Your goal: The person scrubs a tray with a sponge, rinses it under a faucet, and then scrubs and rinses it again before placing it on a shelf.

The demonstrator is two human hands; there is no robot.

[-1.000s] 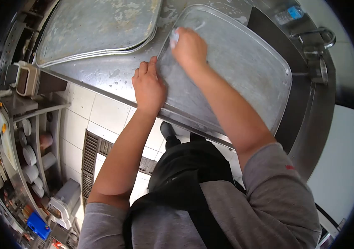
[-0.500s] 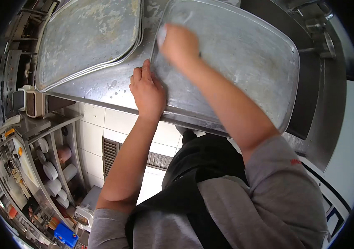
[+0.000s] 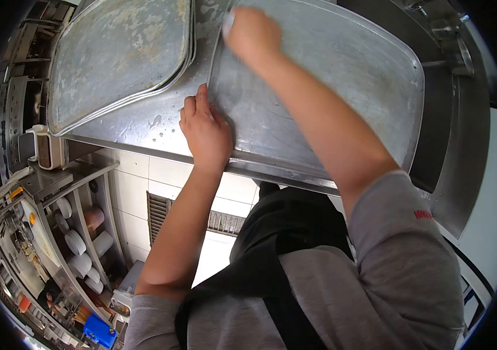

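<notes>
Tray [image 3: 342, 76] | right hand [image 3: 254, 34]: grip clamped on pale wad [image 3: 227, 24] | left hand [image 3: 206, 133] against it: grip, can't tell

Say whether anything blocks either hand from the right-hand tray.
Nothing visible does: the left hand is at the edge of the tray, the right hand over it, holding something whitish. The stacked trays lie apart, to the left.

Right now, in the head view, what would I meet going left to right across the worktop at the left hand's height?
Stacked trays → left hand → single tray → dark sink.
</notes>
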